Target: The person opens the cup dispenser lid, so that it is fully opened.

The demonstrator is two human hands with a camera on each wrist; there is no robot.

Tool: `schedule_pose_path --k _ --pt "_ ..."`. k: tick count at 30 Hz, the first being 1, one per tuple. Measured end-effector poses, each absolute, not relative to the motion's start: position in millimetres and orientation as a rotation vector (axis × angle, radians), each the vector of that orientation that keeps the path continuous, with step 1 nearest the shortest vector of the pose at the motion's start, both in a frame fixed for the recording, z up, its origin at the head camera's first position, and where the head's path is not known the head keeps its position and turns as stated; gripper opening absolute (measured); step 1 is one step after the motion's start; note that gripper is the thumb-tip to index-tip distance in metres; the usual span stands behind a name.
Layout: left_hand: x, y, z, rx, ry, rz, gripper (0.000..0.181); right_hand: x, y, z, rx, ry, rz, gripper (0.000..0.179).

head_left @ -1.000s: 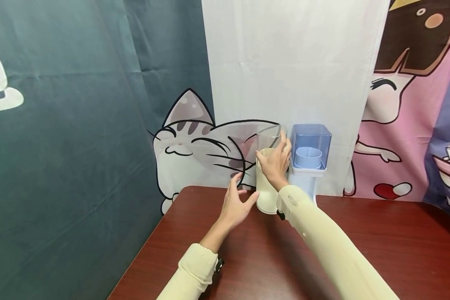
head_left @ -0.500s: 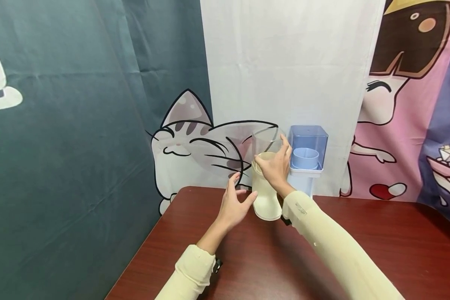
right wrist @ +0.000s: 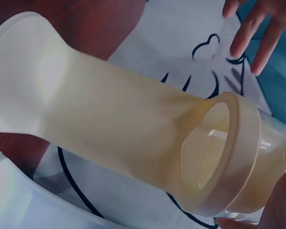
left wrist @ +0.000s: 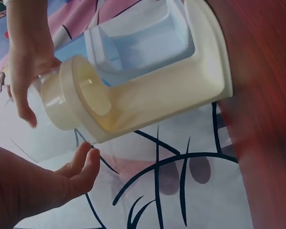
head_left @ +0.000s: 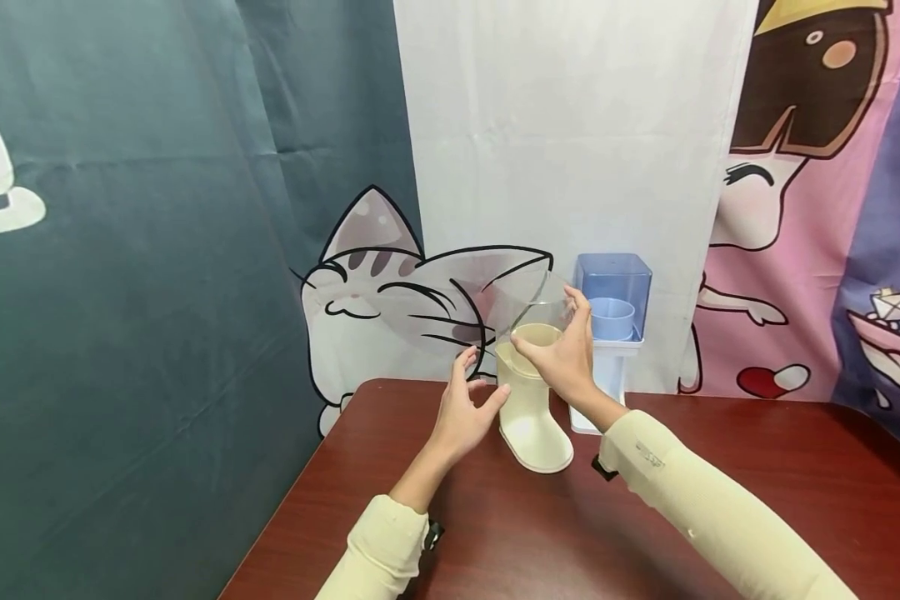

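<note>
A cream dispenser [head_left: 527, 417] with a clear cylindrical top stands upright at the back of the table. Its cream ring [right wrist: 245, 152] and hollow underside show in the right wrist view. My right hand [head_left: 566, 354] grips the clear upper part from the right, with the thumb in front and the fingers around the side. To the left, my left hand [head_left: 461, 417] has its fingers spread and holds nothing. In the left wrist view the left hand [left wrist: 47, 186] lies close beside the ring, and I cannot tell whether it touches.
Behind the dispenser to the right stands a similar blue and white dispenser [head_left: 615, 292] with a square tinted box on top. The reddish-brown table [head_left: 690, 483] ends at a printed cloth backdrop [head_left: 585, 125] with cartoon figures.
My right hand has brought the cream dispenser toward me, so its rounded foot now shows fully and more of the blue one's stand is visible. The left hand has barely moved.
</note>
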State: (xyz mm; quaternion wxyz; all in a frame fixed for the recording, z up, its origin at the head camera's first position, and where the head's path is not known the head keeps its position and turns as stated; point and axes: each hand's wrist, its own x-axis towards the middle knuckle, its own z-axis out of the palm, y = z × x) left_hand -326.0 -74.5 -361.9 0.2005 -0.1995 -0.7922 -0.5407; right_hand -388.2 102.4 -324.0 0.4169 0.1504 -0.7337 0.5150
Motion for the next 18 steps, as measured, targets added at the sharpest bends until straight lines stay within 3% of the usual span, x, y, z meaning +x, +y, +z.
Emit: schedule_pose_path --k 18 --pt "-298 -67 -344 -0.735 -2.218 -1.514 0.079 -306 150 -313 0.76 -1.892 1.385 0.106"
